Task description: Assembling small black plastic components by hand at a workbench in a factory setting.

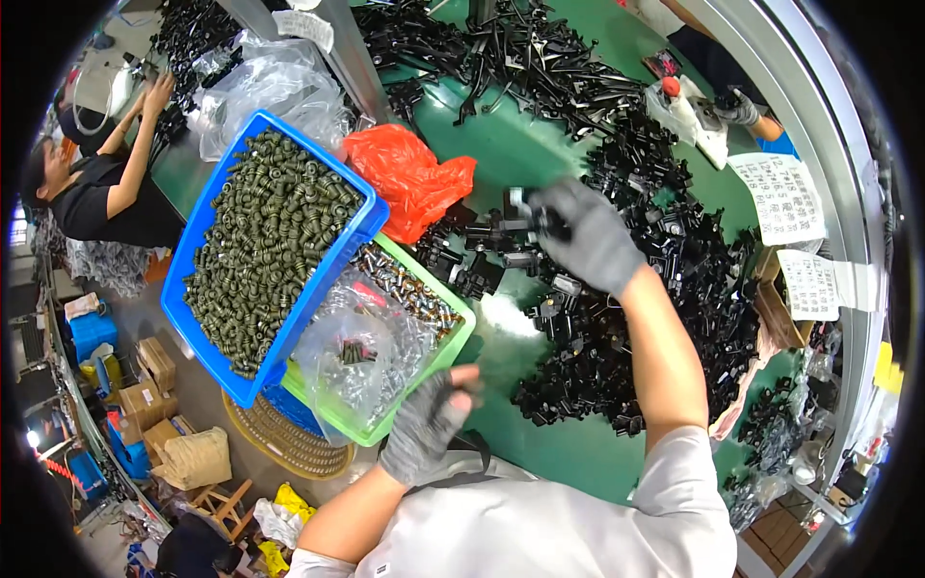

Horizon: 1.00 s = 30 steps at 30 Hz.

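Observation:
My right hand (593, 241), in a grey glove, reaches over the green table and is closed on a black part (551, 223); motion blurs it and its exact kind is unclear. Similar black parts (482, 275) lie just left of that hand and below it. My left hand (424, 424), gloved in grey with bare fingertips, is by the near right corner of the light green bin (467, 323). Its fingers curl in toward the thumb, and anything between them is too small or hidden to make out. Inside that bin are small metal screws (409, 289) and clear plastic bags (337, 332).
A blue bin (173, 299) full of dark green ribbed pieces rests over the green one. Beside it lies a red plastic bag (405, 178). Black parts (665, 318) are heaped on the right and far side. A metal post (352, 58) rises behind. Other people work at left and far right.

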Each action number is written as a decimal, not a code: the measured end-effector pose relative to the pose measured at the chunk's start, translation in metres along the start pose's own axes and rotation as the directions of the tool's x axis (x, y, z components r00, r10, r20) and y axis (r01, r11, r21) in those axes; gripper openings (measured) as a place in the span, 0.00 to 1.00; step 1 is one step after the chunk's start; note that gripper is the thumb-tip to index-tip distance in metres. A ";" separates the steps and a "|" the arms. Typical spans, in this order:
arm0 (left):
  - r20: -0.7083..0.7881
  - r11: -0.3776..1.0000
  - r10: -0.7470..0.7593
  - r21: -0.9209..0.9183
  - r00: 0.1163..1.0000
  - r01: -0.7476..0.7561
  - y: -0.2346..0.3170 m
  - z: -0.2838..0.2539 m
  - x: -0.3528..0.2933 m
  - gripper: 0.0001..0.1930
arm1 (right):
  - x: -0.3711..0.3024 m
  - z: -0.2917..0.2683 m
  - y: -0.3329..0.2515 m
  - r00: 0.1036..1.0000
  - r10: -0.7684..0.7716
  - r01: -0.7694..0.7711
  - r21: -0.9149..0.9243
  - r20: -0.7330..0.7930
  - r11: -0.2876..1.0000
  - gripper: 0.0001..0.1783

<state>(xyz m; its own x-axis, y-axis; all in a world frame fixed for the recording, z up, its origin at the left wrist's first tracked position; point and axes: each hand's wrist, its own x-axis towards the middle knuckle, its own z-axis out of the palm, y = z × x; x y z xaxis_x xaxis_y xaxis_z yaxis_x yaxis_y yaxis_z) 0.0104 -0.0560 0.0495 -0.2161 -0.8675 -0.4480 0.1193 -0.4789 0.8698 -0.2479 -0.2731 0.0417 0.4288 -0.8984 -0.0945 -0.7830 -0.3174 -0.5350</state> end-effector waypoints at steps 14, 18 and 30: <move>0.468 0.449 -0.192 -0.739 0.863 0.501 -0.009 -0.007 0.014 0.35 | 0.096 0.021 -0.012 0.986 0.061 -0.089 0.185 0.156 0.979 0.21; 0.419 0.435 -0.258 -0.754 0.871 0.492 -0.011 -0.018 0.005 0.38 | 0.223 0.071 0.048 0.969 0.216 -0.233 -0.160 -0.116 0.959 0.19; 0.317 0.634 -0.162 -0.692 0.934 0.345 -0.008 -0.030 0.001 0.33 | 0.222 0.114 0.076 0.951 -0.308 0.180 -0.753 -0.032 0.634 0.15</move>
<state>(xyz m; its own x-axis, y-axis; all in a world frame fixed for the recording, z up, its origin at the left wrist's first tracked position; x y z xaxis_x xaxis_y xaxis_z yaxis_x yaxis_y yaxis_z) 0.0388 -0.0567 0.0356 -0.5282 -0.6903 -0.4944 0.6718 -0.6959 0.2539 -0.1607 -0.4620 -0.1159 0.6343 -0.7664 0.1015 -0.7581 -0.5909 0.2759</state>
